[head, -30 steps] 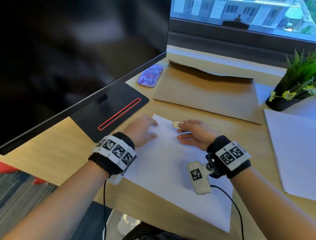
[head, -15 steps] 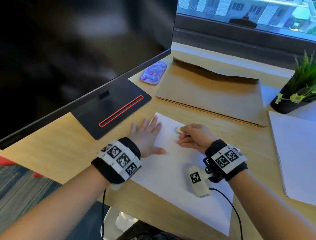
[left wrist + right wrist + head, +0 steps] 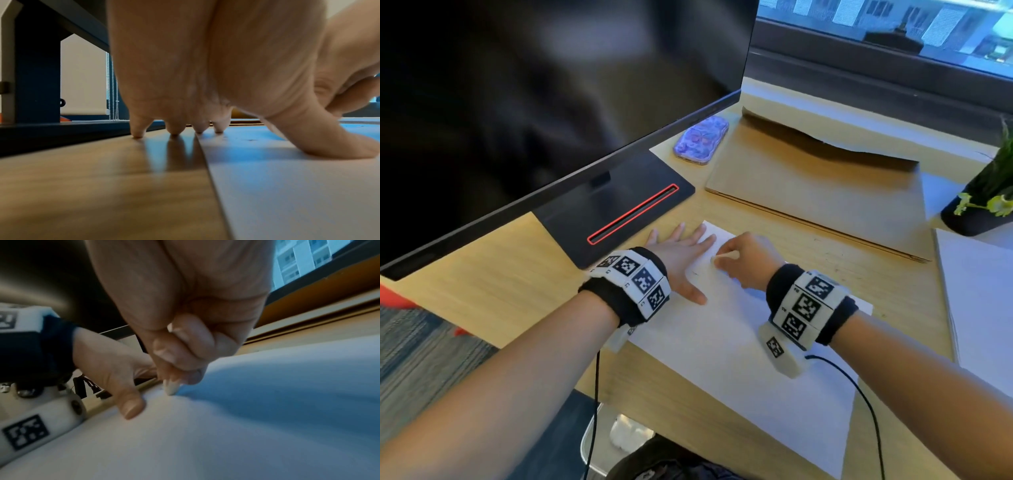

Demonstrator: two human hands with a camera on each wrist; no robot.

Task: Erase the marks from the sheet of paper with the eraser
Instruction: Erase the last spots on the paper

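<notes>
R hand [image 3: 748, 262] fisted, thumb + fingers curled tight round the eraser [image 3: 725, 256]; only its pale tip pokes out, touching the sheet [image 3: 739, 370] near the sheet's far-left corner. R wrist view: tip [image 3: 171, 388] pressed onto paper, fingers [image 3: 197, 340] folded into palm above it. L hand [image 3: 681, 253] flat + spread, holds nothing, palm down at the sheet's far-left edge. L wrist view: thumb [image 3: 329, 142] + two fingertips on paper, other two fingertips on the desk [image 3: 92, 186] just past the sheet's left edge. Both hands just beside each other, not touching as far as I can tell.

Faint dark specks on the sheet betw. L thumb and eraser tip; too small to read as marks for sure.

Sheet white, lies flat, angled on the desk, near corner reaching the desk's front edge. Both wrists wear black bands w/ b&w tag blocks; white cam pods hang below, cables trail off toward the person.

Left of sheet: monitor base [image 3: 616, 209], black w/ red-outlined slot, screen [image 3: 534, 102] dark above it. Beyond sheet: brown cardboard [image 3: 818, 192], flat, close to the sheet's far corner but apart. Phone [image 3: 701, 140] in purple patterned case past the base, left of cardboard. Right of sheet: paper stack [image 3: 979, 301], apart from it. Beyond stack: plant [image 3: 993, 195] in dark pot. Window [image 3: 893, 31] at back, buildings outside.
</notes>
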